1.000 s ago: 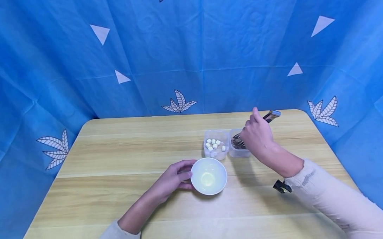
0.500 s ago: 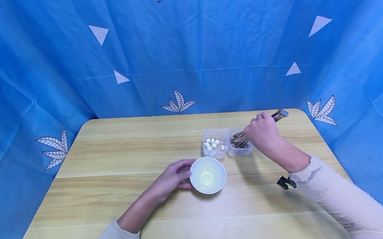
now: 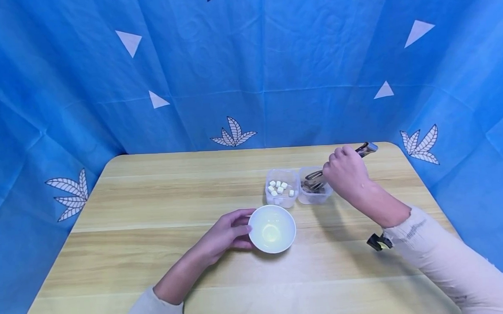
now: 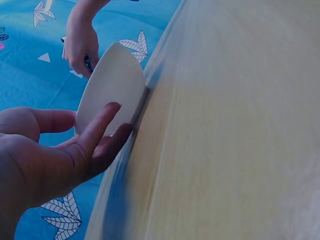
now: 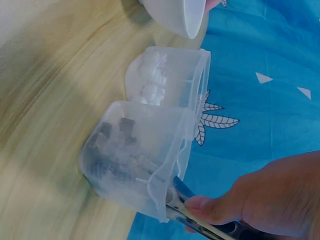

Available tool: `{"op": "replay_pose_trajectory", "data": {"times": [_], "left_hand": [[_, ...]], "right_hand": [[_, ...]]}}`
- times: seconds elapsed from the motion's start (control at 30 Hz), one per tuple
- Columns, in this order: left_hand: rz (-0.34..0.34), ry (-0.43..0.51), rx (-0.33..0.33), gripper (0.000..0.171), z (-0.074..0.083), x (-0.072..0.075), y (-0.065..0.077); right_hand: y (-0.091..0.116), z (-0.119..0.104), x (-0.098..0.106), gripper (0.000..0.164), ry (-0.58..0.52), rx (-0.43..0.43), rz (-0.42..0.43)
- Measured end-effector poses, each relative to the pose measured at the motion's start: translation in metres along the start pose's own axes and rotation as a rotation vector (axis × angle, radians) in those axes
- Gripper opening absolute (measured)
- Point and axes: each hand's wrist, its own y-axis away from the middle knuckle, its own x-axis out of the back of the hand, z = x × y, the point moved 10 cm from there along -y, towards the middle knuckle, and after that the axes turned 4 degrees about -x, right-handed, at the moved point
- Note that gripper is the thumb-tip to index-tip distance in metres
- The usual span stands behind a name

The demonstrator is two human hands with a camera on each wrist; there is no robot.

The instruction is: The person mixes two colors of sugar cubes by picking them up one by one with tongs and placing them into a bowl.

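Note:
A white bowl (image 3: 272,229) stands on the wooden table, its inside showing no contents. My left hand (image 3: 227,235) holds the bowl's left side, thumb at the rim and fingers along the outer wall, as the left wrist view also shows. My right hand (image 3: 347,174) grips metal tongs (image 3: 366,149), whose handle end sticks out above the fist. The tong tips reach down into a clear plastic container (image 3: 315,199) with dark brown chunks (image 5: 127,126) in it. Whether a chunk is between the tips is too small to tell.
Left of the brown chunks' container, and touching or nearly touching it, stands a second clear container (image 3: 283,203) holding several white cubes (image 3: 280,190). The bowl sits just in front of it. A blue patterned curtain (image 3: 190,76) hangs behind the table (image 3: 134,262).
My right hand has shifted slightly right, with the thumb lowered onto the tongs. The tong tips have drawn closer together inside the container. My left hand and the bowl look almost still.

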Motion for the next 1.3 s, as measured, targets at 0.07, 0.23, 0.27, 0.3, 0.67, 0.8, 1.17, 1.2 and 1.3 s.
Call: {"op": "replay_pose_trajectory", "data": {"times": [0.07, 0.23, 0.27, 0.3, 0.67, 0.8, 1.17, 1.2, 1.3], "left_hand": [[0.002, 0.01, 0.001, 0.054, 0.0, 0.0, 0.0], [0.002, 0.033, -0.003, 0.054, 0.0, -0.001, -0.001], [0.003, 0.033, -0.005, 0.054, 0.0, -0.001, -0.001], [0.004, 0.033, -0.006, 0.054, 0.001, -0.001, -0.001], [0.004, 0.025, -0.014, 0.054, -0.001, 0.0, -0.002], [0.001, 0.018, -0.018, 0.054, 0.0, -0.001, -0.002], [0.007, 0.005, -0.022, 0.054, 0.0, 0.0, -0.002], [0.006, 0.004, -0.023, 0.054, 0.0, 0.0, -0.002], [0.003, 0.004, -0.024, 0.054, 0.0, 0.0, -0.002]], "right_hand": [[0.0, -0.002, 0.002, 0.04, 0.005, 0.008, 0.035], [0.001, -0.003, 0.006, 0.044, 0.006, 0.005, 0.068], [0.001, -0.003, 0.007, 0.045, 0.003, 0.0, 0.074], [0.002, -0.003, 0.008, 0.046, 0.002, -0.003, 0.079], [0.008, 0.003, 0.002, 0.046, -0.036, -0.007, 0.128], [0.01, 0.005, 0.006, 0.045, -0.058, -0.01, 0.171], [0.014, 0.019, 0.005, 0.04, -0.116, -0.026, 0.138], [0.016, 0.021, 0.006, 0.041, -0.126, -0.025, 0.149], [0.02, 0.025, 0.007, 0.041, -0.151, -0.03, 0.175]]}}
